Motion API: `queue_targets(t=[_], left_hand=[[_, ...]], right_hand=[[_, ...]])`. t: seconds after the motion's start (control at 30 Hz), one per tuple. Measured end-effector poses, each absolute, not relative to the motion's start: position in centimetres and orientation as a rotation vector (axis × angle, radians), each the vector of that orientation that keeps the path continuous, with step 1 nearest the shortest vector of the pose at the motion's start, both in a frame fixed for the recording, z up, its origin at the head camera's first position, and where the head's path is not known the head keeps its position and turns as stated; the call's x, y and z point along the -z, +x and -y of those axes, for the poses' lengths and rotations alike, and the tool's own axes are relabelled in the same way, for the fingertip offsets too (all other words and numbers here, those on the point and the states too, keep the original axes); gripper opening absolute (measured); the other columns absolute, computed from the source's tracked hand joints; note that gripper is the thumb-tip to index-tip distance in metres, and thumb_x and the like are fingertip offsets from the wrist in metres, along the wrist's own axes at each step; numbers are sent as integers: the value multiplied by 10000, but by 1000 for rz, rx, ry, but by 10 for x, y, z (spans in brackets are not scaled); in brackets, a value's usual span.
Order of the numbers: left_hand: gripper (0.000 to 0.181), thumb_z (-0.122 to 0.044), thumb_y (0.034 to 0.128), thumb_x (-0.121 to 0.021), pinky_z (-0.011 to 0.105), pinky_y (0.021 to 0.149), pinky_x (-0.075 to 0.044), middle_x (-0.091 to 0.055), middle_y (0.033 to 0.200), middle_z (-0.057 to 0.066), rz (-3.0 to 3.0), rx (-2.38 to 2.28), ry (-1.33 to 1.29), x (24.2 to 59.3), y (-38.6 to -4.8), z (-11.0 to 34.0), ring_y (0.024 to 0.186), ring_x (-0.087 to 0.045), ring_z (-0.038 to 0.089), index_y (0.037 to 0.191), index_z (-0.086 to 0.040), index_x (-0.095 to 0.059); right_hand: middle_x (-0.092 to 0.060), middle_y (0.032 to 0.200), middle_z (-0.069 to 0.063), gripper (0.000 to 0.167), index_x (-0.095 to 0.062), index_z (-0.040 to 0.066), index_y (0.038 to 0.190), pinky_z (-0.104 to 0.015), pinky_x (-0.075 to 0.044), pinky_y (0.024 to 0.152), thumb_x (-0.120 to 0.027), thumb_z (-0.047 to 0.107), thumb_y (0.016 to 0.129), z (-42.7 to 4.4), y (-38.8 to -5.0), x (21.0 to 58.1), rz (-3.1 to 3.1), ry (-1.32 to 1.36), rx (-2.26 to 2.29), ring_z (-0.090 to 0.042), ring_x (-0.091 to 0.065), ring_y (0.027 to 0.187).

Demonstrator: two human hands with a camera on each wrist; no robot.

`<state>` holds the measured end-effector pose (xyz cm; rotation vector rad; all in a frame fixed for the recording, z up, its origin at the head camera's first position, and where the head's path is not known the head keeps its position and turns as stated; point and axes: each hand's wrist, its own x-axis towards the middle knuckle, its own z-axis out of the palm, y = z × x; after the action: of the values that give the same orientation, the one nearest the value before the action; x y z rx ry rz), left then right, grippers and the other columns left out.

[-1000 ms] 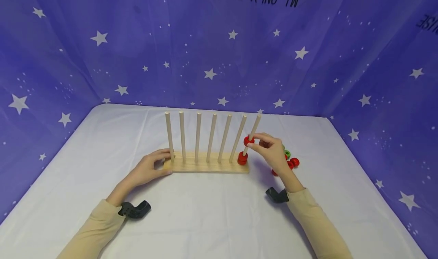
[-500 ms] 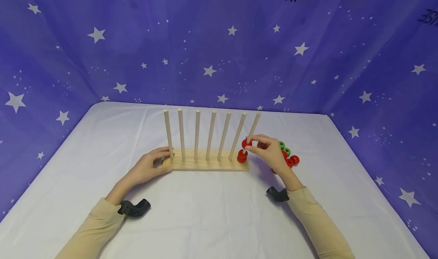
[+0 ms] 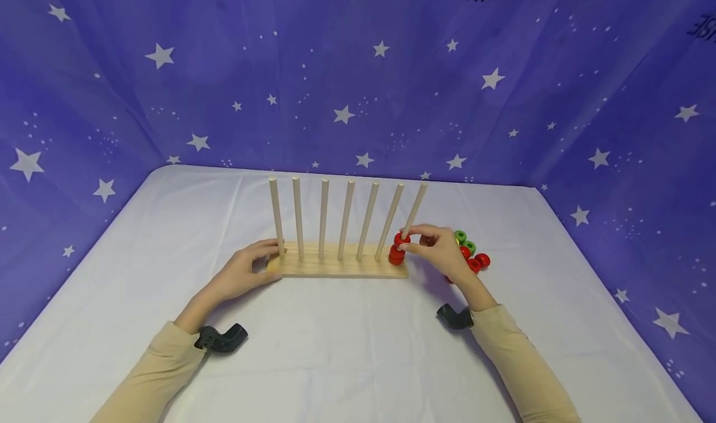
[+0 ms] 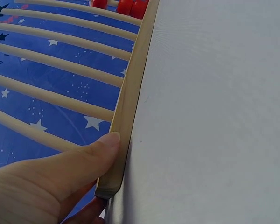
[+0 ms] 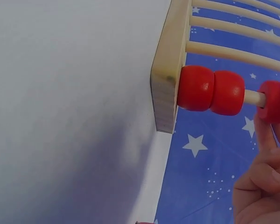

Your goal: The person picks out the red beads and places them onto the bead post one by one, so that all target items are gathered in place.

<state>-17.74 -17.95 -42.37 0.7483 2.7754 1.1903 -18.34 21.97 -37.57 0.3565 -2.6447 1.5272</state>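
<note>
A wooden peg rack, a flat base with several upright pegs, stands on the white cloth. My left hand holds the rack's left end, thumb on the front edge as the left wrist view shows. Two red beads sit stacked at the bottom of the rightmost peg. My right hand pinches a third red bead threaded on that same peg. In the right wrist view a short gap of bare peg separates it from the two below.
Loose red beads and green beads lie right of the rack, some hidden behind my right hand. A bit of yellow shows among them. A purple star-patterned curtain rises behind the white table.
My right hand has slid the pinched red bead down the rightmost peg, closer to the two lower ones. The left hand keeps its hold on the rack's left end.
</note>
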Motion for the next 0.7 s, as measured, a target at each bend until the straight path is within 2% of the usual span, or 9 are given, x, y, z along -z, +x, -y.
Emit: queue_targets(t=[0.23, 0.43, 0.6, 0.7], left_hand=[[513, -153, 812, -722, 514, 1047, -406, -434, 1425, 220, -2776, -1186, 768, 426, -177, 181, 1320, -398, 436, 1272, 2, -557], [513, -126, 807, -720, 490, 1043, -417, -435, 1425, 220, -2771, -1186, 773, 425, -178, 180, 1325, -396, 427, 1274, 7, -553], [512, -136, 812, -719, 500, 1044, -411, -432, 1425, 224, -2772, -1175, 779, 424, -177, 180, 1324, -393, 435, 1275, 5, -552], [508, -135, 813, -717, 499, 1047, -410, -433, 1426, 219, -2770, -1182, 774, 423, -177, 180, 1325, -394, 431, 1275, 1, -554]], right_hand=[[-424, 620, -36, 285, -697, -24, 1041, -171, -230, 483, -743, 60, 773, -209, -170, 355, 2683, 369, -1550, -61, -316, 523], [-478, 674, -23, 290, -691, -37, 1047, -177, -252, 507, -736, 44, 773, -210, -172, 360, 2738, 338, -1491, -118, -360, 572], [-435, 636, -27, 336, -691, 11, 1088, -184, -252, 492, -754, 98, 769, -218, -183, 377, 2796, 300, -1488, -116, -369, 579], [-471, 653, -22, 352, -690, 34, 1099, -187, -268, 490, -758, 131, 768, -222, -186, 380, 2821, 310, -1490, -101, -389, 587]])
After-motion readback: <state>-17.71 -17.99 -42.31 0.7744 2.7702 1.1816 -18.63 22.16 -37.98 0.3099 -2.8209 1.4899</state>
